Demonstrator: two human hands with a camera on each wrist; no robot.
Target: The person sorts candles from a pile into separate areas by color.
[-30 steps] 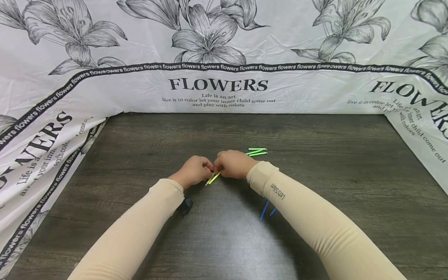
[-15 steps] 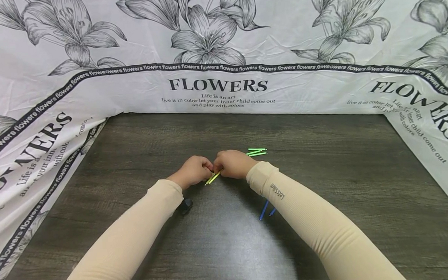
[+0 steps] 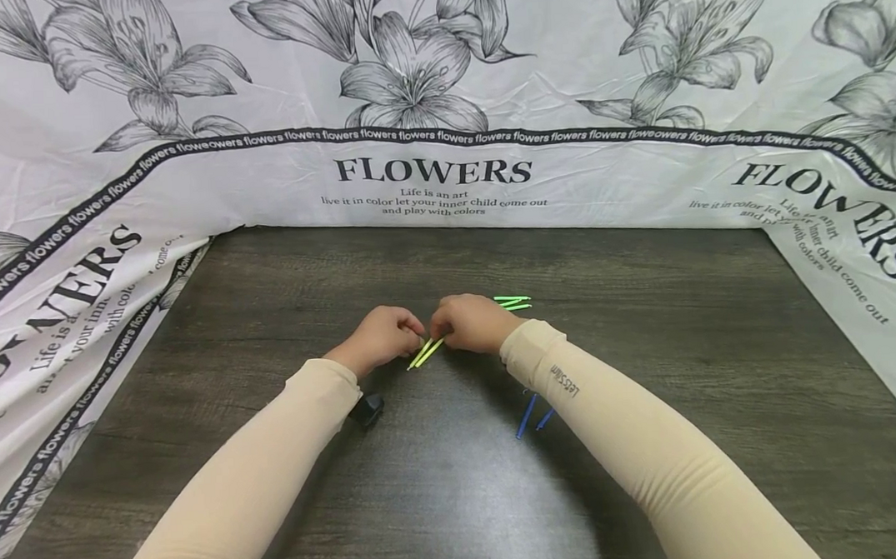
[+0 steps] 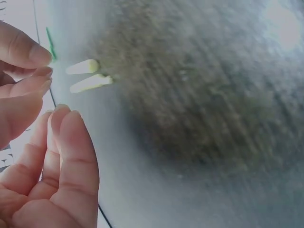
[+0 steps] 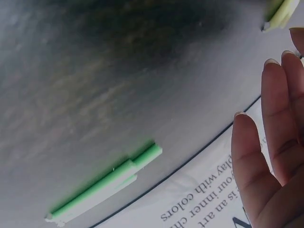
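Note:
Two thin yellow sticks (image 3: pixel 425 353) lie slanted side by side on the dark table between the two hands. My left hand (image 3: pixel 383 336) is just left of them, its fingers (image 4: pixel 76 147) extended and relaxed with nothing visible between them. My right hand (image 3: pixel 474 322) is at their upper right end; the head view does not show whether it touches them. In the right wrist view its fingers (image 5: pixel 275 109) reach out loosely, with no object seen in them. Green sticks (image 3: pixel 514 302) lie close together behind the right hand, partly covered by it in the head view.
Blue sticks (image 3: pixel 527 415) lie nearer the body, partly under the right sleeve (image 3: pixel 611 414). A small black object (image 3: pixel 367 409) shows beside the left sleeve (image 3: pixel 253 463), at the wrist. A white flower-printed cloth (image 3: pixel 443 175) hangs along the back and sides of the table.
The left hand has shifted slightly left and the right hand slightly up and right, so the gap between them is wider. More of the yellow sticks shows now; they have hardly moved.

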